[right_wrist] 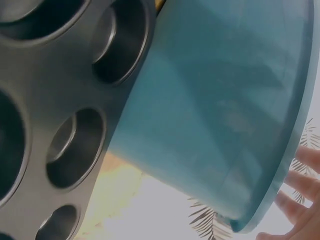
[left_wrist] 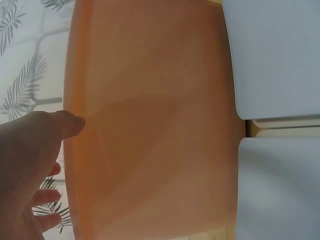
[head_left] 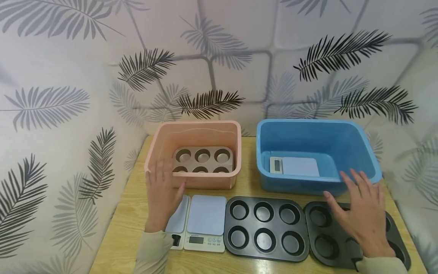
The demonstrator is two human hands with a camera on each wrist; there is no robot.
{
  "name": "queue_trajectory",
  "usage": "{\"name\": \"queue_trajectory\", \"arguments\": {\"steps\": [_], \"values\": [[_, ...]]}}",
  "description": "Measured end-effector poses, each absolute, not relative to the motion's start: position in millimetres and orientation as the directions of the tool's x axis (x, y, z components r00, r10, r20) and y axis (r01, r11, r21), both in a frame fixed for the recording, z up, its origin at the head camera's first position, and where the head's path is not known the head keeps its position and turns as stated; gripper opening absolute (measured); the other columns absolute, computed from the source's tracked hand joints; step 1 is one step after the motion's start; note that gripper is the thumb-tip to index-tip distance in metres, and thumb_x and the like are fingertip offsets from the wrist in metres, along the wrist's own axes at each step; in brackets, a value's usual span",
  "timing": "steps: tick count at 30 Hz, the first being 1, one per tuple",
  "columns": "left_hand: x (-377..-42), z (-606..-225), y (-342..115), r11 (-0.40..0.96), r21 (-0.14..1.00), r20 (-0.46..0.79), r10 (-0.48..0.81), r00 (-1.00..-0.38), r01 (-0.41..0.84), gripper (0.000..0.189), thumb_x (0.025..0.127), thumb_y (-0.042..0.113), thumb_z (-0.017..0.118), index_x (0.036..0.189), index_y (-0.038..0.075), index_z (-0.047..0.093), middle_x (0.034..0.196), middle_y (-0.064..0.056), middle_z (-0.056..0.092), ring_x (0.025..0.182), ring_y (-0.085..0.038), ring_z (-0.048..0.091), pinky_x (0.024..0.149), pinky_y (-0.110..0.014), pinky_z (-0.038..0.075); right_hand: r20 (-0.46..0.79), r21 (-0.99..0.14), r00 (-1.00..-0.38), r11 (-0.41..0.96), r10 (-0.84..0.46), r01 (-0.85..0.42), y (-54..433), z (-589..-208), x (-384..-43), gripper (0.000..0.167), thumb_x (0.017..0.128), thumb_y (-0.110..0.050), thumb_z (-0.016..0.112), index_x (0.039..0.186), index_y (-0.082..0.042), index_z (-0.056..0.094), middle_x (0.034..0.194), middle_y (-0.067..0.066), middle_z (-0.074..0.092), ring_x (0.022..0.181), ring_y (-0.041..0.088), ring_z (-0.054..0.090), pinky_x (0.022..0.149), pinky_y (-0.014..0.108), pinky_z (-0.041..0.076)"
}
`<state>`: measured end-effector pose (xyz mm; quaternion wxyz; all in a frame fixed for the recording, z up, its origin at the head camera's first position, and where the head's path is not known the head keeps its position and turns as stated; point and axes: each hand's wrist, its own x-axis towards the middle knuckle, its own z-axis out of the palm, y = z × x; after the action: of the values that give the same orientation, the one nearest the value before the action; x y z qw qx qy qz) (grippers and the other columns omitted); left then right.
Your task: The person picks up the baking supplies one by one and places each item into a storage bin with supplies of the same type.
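Observation:
My left hand is at the front left corner of a pink plastic bin, fingers extended. In the left wrist view its thumb overlaps the bin's rim; firm contact cannot be made out. A light brown muffin pan lies inside that bin. My right hand spreads over a dark muffin pan, with its fingertips by the front right corner of a blue plastic bin. In the right wrist view the fingers appear beside the blue rim. A white kitchen scale lies in the blue bin. Neither hand holds anything.
In front of the pink bin lie two kitchen scales, the left one partly hidden by my left hand, the right one fully visible. Another dark muffin pan lies beside them. Leaf-patterned cloth surrounds the wooden table.

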<state>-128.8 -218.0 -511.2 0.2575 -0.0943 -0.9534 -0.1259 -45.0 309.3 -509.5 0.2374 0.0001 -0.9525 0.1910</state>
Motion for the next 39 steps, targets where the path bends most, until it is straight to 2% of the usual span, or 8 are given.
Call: {"name": "queue_trajectory", "arguments": {"steps": [7,11,16,24,29,33,36,39], "values": [[-126.6,-515.4,-227.9,0.948,0.222,0.567,0.065,-0.821,0.228,0.075,0.094,0.032,0.076,0.155,-0.002,0.051,0.16,-0.032,0.05,0.151,-0.056,0.043,0.12,-0.078,0.035,0.466,-0.345,-0.88,0.935,0.097,-0.079,326.8,-513.6,-36.7,0.082,0.103,-0.069,0.058,0.154,-0.005,0.059,0.158,0.031,0.054,0.153,0.052,0.042,0.132,0.077,0.015],[-125.7,-518.8,-231.6,0.941,0.266,0.557,0.027,-0.83,0.209,0.076,0.095,0.032,0.077,0.156,-0.002,0.05,0.164,-0.032,0.047,0.153,-0.057,0.041,0.12,-0.08,0.033,0.503,-0.348,-0.858,0.932,0.1,-0.095,333.1,-516.6,-33.5,0.091,0.102,-0.08,0.049,0.153,-0.006,0.06,0.156,0.032,0.056,0.148,0.055,0.045,0.13,0.076,0.02],[-127.5,-524.2,-234.5,0.938,0.294,0.528,0.0,-0.849,0.182,0.076,0.096,0.034,0.077,0.158,0.0,0.049,0.166,-0.031,0.045,0.156,-0.056,0.038,0.122,-0.082,0.031,0.493,-0.359,-0.858,0.932,0.146,-0.047,337.7,-520.7,-27.0,0.1,0.1,-0.088,0.037,0.154,-0.007,0.059,0.159,0.033,0.052,0.154,0.055,0.04,0.131,0.078,0.016],[-133.2,-534.9,-247.9,0.93,0.315,0.572,-0.024,-0.82,0.192,0.073,0.095,0.028,0.078,0.156,-0.003,0.05,0.159,-0.036,0.048,0.149,-0.059,0.044,0.119,-0.077,0.039,0.475,-0.379,-0.851,0.925,0.223,0.03,344.1,-528.5,-18.0,0.111,0.095,-0.095,0.031,0.156,-0.005,0.055,0.166,0.031,0.046,0.155,0.053,0.038,0.13,0.08,0.014],[-133.9,-539.7,-259.5,0.883,0.456,0.503,-0.152,-0.851,0.112,0.076,0.097,0.025,0.079,0.161,0.003,0.045,0.163,-0.037,0.042,0.149,-0.058,0.045,0.11,-0.076,0.049,0.495,-0.37,-0.832,0.927,0.249,0.057,347.8,-536.5,-13.5,0.123,0.091,-0.099,0.028,0.157,0.002,0.051,0.157,0.036,0.05,0.147,0.058,0.043,0.127,0.081,0.021],[-134.0,-543.4,-263.6,0.814,0.576,0.41,-0.208,-0.888,0.076,0.074,0.101,0.025,0.078,0.163,0.005,0.043,0.164,-0.034,0.041,0.149,-0.056,0.045,0.114,-0.075,0.047,0.444,-0.372,-0.847,0.92,0.291,0.121,353.4,-544.1,-5.5,0.129,0.09,-0.1,0.021,0.156,0.007,0.049,0.156,0.038,0.049,0.146,0.058,0.042,0.125,0.079,0.024],[-133.6,-545.7,-265.2,0.772,0.627,0.404,-0.202,-0.892,0.109,0.073,0.102,0.02,0.078,0.164,0.002,0.042,0.159,-0.032,0.047,0.149,-0.051,0.048,0.122,-0.069,0.042,0.387,-0.374,-0.865,0.912,0.321,0.171,358.8,-549.3,1.2,0.12,0.096,-0.093,0.027,0.156,0.008,0.048,0.157,0.038,0.047,0.146,0.058,0.042,0.125,0.077,0.026],[-133.6,-546.2,-266.1,0.738,0.654,0.437,-0.192,-0.879,0.164,0.071,0.101,0.011,0.078,0.163,-0.001,0.043,0.155,-0.03,0.053,0.144,-0.047,0.052,0.119,-0.066,0.043,0.35,-0.384,-0.871,0.901,0.345,0.203,365.4,-554.7,6.5,0.099,0.103,-0.076,0.045,0.156,0.008,0.048,0.158,0.038,0.048,0.145,0.058,0.043,0.124,0.075,0.029]]}}
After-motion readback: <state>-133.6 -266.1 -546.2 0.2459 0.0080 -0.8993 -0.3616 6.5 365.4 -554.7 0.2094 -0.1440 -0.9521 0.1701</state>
